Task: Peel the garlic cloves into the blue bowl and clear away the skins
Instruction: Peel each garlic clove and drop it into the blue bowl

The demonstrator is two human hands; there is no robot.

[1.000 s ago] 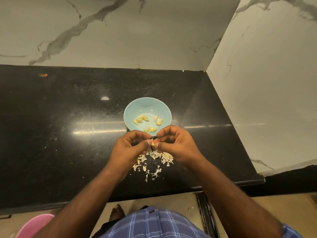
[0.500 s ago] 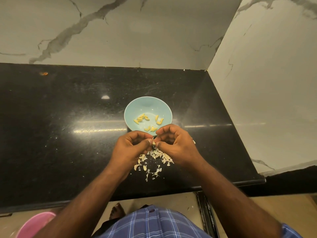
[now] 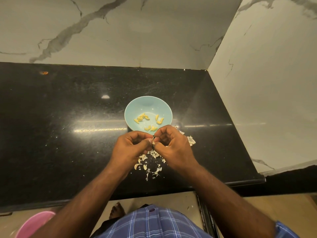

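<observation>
1. Two hands meet just this side of the blue bowl (image 3: 148, 104): the left hand (image 3: 133, 148) and the right hand (image 3: 173, 148) have their fingers (image 3: 148, 141) curled in, pinching one small garlic clove (image 3: 153, 140) between the thumb tips, above the dark surface (image 3: 68, 117). The biggest risk, to my eye, is the clove popping out of that tight pinch. It is tiny and likely slick, and a hard tug on the skin could send it onto the surface or off the near edge to the floor.
2. Nearly as likely is skin drifting into the bowl. The hands work right at its near rim, and a dry flake could fall among the peeled cloves (image 3: 148, 121) lying on its bottom.
3. Loose skins (image 3: 151, 162) already lie scattered under and between the wrists, with more (image 3: 190, 140) just beyond the right hand. A sweep of a forearm could brush them over the edge, making the clearing-up harder.
4. Hidden from where I stand: most of the clove, so I cannot say how much skin remains on it. The right hand may cover more skins.
5. Smallest doubt: no unpeeled cloves show anywhere, so whether this is the last one I cannot tell.
</observation>
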